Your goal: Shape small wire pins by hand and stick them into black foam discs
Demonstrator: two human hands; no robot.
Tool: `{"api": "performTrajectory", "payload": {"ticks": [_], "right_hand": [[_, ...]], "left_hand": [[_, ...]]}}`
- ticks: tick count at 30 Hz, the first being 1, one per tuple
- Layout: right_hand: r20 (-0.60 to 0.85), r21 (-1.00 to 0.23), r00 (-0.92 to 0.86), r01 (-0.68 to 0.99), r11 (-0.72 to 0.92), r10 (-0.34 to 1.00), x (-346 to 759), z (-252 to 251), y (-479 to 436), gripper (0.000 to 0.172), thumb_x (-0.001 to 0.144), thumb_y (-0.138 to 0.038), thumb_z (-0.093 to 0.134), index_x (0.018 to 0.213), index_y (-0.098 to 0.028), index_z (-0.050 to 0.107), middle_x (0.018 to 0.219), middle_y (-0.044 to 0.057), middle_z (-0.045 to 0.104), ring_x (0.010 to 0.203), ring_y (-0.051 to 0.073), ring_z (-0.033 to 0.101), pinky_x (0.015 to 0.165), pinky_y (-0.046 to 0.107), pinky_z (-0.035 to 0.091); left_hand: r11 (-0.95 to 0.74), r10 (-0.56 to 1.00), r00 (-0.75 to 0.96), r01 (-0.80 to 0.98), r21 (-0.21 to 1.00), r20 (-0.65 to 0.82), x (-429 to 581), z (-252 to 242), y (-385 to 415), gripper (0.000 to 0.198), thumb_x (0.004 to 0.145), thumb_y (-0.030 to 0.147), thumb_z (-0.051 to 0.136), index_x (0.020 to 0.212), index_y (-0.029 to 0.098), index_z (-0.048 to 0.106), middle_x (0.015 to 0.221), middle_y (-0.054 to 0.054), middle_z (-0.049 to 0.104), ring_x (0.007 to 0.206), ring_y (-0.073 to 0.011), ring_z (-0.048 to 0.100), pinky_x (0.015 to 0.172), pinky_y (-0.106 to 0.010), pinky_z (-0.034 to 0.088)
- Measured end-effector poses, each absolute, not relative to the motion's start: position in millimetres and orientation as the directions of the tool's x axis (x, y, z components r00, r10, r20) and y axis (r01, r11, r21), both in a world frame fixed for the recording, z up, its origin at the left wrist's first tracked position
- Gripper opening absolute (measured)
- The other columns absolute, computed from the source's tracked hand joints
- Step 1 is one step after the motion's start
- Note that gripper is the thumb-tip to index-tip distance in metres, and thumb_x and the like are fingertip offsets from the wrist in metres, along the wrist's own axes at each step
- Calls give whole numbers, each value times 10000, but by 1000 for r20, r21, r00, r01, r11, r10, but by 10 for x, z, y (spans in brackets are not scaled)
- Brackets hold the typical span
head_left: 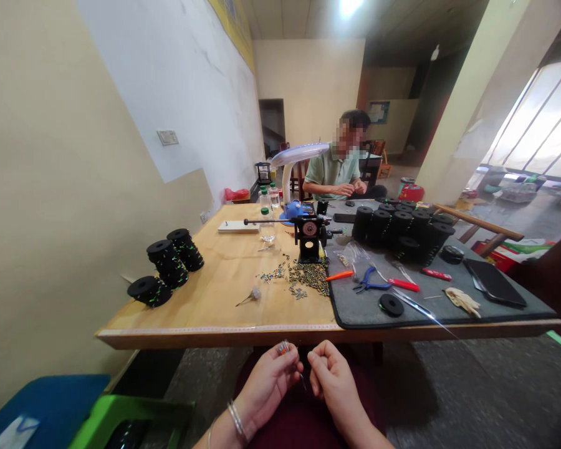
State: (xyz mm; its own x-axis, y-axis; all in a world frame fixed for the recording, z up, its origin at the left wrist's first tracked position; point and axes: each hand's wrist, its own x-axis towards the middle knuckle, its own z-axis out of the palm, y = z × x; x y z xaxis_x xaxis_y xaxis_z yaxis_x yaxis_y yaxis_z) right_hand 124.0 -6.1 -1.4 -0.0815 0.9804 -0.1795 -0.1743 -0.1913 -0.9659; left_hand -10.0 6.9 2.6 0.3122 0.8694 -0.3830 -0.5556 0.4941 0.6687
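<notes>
My left hand [273, 377] is closed in front of the table's near edge, above my lap. Between its thumb and forefinger shows a small bundle of silvery pieces with an orange-red bit [284, 348], too small to name. Close beside it, my right hand [331, 378] is curled with thumb and forefinger pinched together; whatever it pinches is hidden. A thin dark strand hangs between the hands. Beyond them on the wooden table [191, 312] lie a heap of small brass-coloured pieces [308, 276] and a little clear-topped item with thin stems [251, 295].
A black hand-cranked winder [310, 240] stands behind the heap, near a desk lamp [290, 174] and bottles [267, 226]. Black spools [168, 263] stand left, more [402, 227] right. Pliers [373, 280] and scissors [414, 304] lie on the grey mat [355, 312]. A co-worker [334, 171] sits opposite.
</notes>
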Motion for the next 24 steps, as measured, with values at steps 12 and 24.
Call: {"api": "performTrajectory", "payload": {"ticks": [12,24], "right_hand": [[-169,-961,-99,-205,-186,981,1234,-59,-41,530,665,-657,582,711,-171,375,372,-81,423,327,22,325,372,132,248],[-170,-958,-100,-218,-188,980,1242,-35,-45,540,655,-669,582,705,-169,382,371,-80,417,325,19,316,366,130,237]], "left_hand": [[485,874,321,-533,693,-364,-81,40,54,220,682,208,741,744,120,550,697,8,518,644,-91,541,592,-210,433],[488,873,319,-538,688,-370,-93,31,59,222,685,209,740,757,119,550,707,8,518,649,-87,546,592,-202,433]]}}
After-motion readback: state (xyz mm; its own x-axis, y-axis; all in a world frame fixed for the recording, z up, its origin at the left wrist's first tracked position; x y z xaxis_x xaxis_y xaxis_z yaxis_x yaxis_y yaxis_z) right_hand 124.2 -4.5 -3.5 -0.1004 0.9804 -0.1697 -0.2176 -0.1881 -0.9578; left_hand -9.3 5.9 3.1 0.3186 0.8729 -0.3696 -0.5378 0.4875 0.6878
